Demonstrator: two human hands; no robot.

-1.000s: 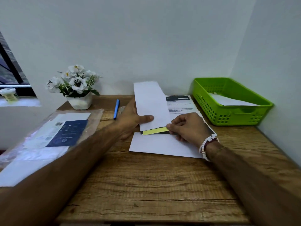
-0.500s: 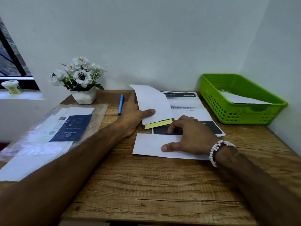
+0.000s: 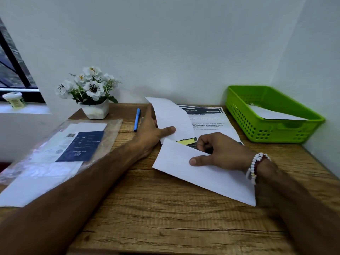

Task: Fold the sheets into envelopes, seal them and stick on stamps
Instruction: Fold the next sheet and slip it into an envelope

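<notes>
A wooden table [image 3: 165, 208] fills the lower two thirds of the frame, set into a corner of pale walls. At left centre lies a clear plastic sleeve [image 3: 55, 150] with white and dark blue printed papers inside. At the right edge, against the wall, stands a green basket [image 3: 266, 133] with a white sheet [image 3: 272, 115] lying in it.

In the lower right of centre, a white envelope [image 3: 202, 172] lies tilted, its far corner raised toward the middle of the frame and its near corner pointing to the lower right. The right hand [image 3: 224, 153] grips it: the thumb presses on the top face near the envelope's middle, while the curled fingers close over its upper edge. A beaded bracelet [image 3: 255, 166] sits at that wrist.

Behind it, a printed sheet [image 3: 207, 120] with a dark header lies flat at centre. Over its left part rises a folded white sheet [image 3: 171, 116], standing up off the table and leaning back. The left hand [image 3: 152, 133] grips this sheet at its lower left, thumb on the front face, fingers behind.

A flower pot [image 3: 94, 110] with white blooms stands at upper left of the table. A blue pen [image 3: 137, 119] lies just left of the left hand. A yellow strip [image 3: 185, 141] shows between the two hands, just below the raised sheet and touching the envelope's far corner.
</notes>
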